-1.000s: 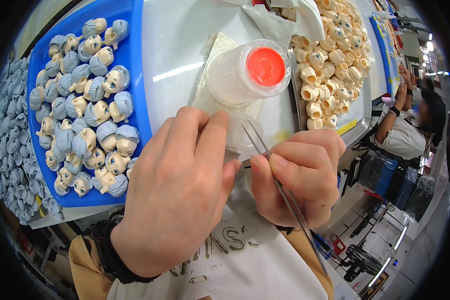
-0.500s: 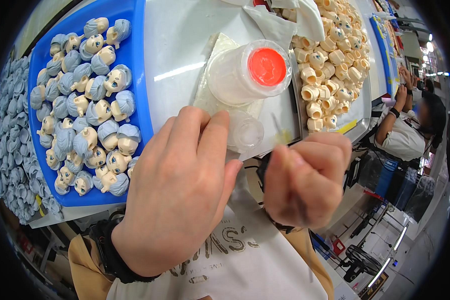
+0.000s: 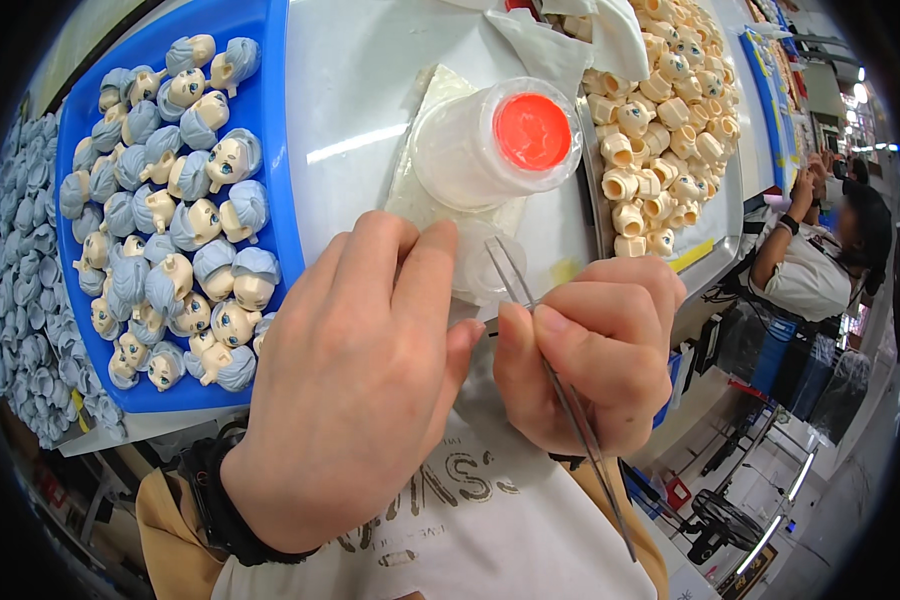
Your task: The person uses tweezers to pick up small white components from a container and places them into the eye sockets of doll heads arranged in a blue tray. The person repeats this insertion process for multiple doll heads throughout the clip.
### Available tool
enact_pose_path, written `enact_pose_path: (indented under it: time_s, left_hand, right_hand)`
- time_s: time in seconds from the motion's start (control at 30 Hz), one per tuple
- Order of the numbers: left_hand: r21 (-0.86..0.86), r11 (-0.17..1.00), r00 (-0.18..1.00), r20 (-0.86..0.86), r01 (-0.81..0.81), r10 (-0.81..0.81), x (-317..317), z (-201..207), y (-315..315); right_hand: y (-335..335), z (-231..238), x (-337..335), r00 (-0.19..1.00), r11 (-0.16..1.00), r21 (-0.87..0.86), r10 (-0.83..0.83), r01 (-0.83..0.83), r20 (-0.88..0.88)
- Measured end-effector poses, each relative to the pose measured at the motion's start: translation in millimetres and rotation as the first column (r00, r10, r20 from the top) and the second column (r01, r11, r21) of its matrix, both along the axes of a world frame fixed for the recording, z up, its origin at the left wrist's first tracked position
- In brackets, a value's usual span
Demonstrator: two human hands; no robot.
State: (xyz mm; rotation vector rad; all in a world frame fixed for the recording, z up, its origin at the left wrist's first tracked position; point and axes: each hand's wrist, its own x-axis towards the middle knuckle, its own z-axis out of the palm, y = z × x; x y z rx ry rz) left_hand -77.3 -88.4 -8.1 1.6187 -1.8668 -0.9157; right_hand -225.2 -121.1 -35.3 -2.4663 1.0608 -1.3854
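Observation:
A pair of metal tweezers [image 3: 579, 421] is pinched between the thumb and fingers of my right hand [image 3: 600, 350]. Their two thin prongs stand apart over a small clear cup [image 3: 482, 272]. My left hand [image 3: 355, 375], back upward and fingers bent, lies just left of that cup. Its palm and whatever it may hold are hidden beneath it. Beyond the cup, a larger translucent tub [image 3: 455, 150] with red material [image 3: 533, 132] in its top stands on a pale slab [image 3: 425, 110].
At left, a blue tray [image 3: 288, 150] holds several doll heads with grey-blue hair [image 3: 235, 160]. Loose grey-blue hair pieces [image 3: 20, 270] pile beyond it. Cream doll-head parts [image 3: 670, 120] fill a metal tray at right, near a white cloth [image 3: 615, 35]. A co-worker [image 3: 805, 245] sits further right.
My right hand has shifted slightly left, and the tweezers, blurred before, now show clearly over the small cup. My left hand has hardly moved.

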Motion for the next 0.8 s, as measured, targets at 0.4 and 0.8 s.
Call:
enact_pose_path:
  time_s: [0.4, 0.8]
  left_hand:
    - [0.0, 1.0, 1.0, 0.005, -0.008, 0.008, -0.6, -0.2, 0.5]
    - [-0.011, 1.0, 1.0, -0.003, -0.008, 0.008, -0.5, -0.9, 0.3]
  right_hand:
    - [0.0, 1.0, -1.5, 1.0, 1.0, 0.01, 0.023, -0.023, 0.019]
    - [0.6, -0.3, -1.5, 1.0, 1.0, 0.02, -0.013, 0.012, 0.021]
